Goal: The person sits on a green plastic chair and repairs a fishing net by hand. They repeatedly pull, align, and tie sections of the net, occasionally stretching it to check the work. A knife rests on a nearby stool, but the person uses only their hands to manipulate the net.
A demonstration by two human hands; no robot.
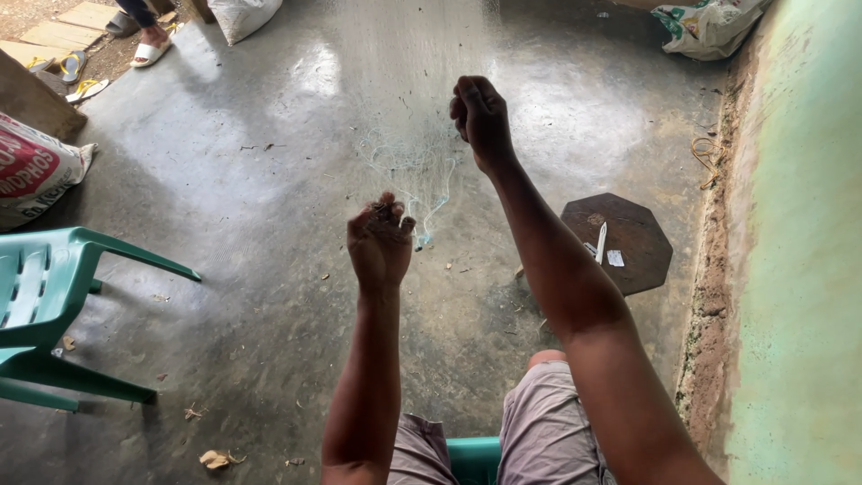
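Note:
A fine, nearly transparent fishing net (pixel 409 166) hangs in front of me over the concrete floor, with pale blue-green line running through it. My left hand (pixel 381 241) is closed on the net's lower part, where a small dark weight or knot hangs by the fingers. My right hand (pixel 481 117) is raised higher and farther out, its fingers pinched shut on the net's line. I sit on a green plastic seat (pixel 474 458), knees in grey shorts below.
A dark octagonal wooden board (pixel 637 256) with a white netting needle (pixel 601 242) lies on the floor at right, near a green wall (pixel 799 269). A green plastic chair (pixel 54 305) stands at left. Sacks and a person's sandalled foot (pixel 148 49) are far off.

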